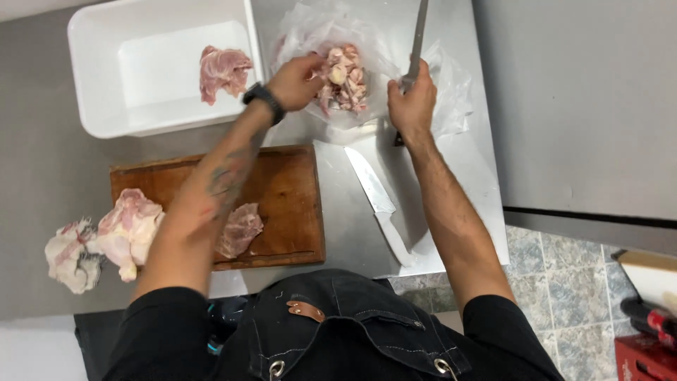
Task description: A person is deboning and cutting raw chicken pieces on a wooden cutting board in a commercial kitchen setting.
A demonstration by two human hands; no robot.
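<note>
A person's left hand (295, 81) rests on pale pink meat scraps (344, 77) heaped in a clear plastic bag (451, 85), just beside the right hand (411, 102), closed around a long steel knife (419, 39), above the steel bench (352, 212).

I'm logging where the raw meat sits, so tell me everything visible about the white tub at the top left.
The white tub is a rectangular, deep-walled container that looks like plastic, with rounded corners and a raised rim. It stands upright on the grey steel counter, beyond the wooden cutting board. One pale pink piece of raw meat lies inside against its right wall. Neither hand touches it.
</note>
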